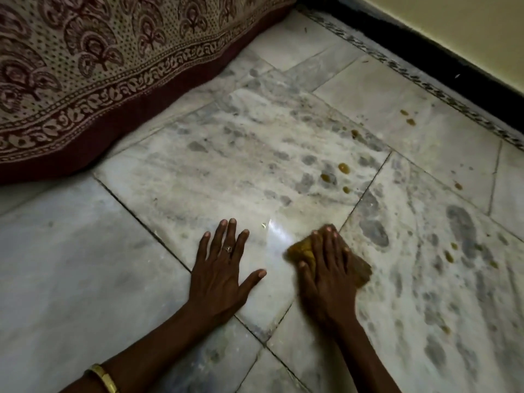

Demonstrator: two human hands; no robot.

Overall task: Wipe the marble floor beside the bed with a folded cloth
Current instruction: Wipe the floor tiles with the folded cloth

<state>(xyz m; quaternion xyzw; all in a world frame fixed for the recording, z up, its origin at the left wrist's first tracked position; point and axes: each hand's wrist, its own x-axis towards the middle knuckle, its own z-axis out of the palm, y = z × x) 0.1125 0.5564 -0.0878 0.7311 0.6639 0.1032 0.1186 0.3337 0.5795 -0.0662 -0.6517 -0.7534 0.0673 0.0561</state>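
Observation:
A folded yellow-brown cloth (358,266) lies on the grey-white marble floor (255,154), and my right hand (326,273) presses flat on top of it, fingers spread, slightly blurred. My left hand (224,268), with a ring on one finger, rests palm down and open on the bare marble just left of the cloth. The floor between the hands shines wet. Several yellow-brown drops (343,167) dot the tiles ahead and to the right. The bed, draped in a maroon-and-cream patterned cover (85,80), fills the upper left.
A black skirting strip (442,52) runs along the pale wall (467,21) at the upper right, with a patterned dark border tile beside it. Dark tile joints cross the floor. A gold bangle (103,378) sits on my left wrist.

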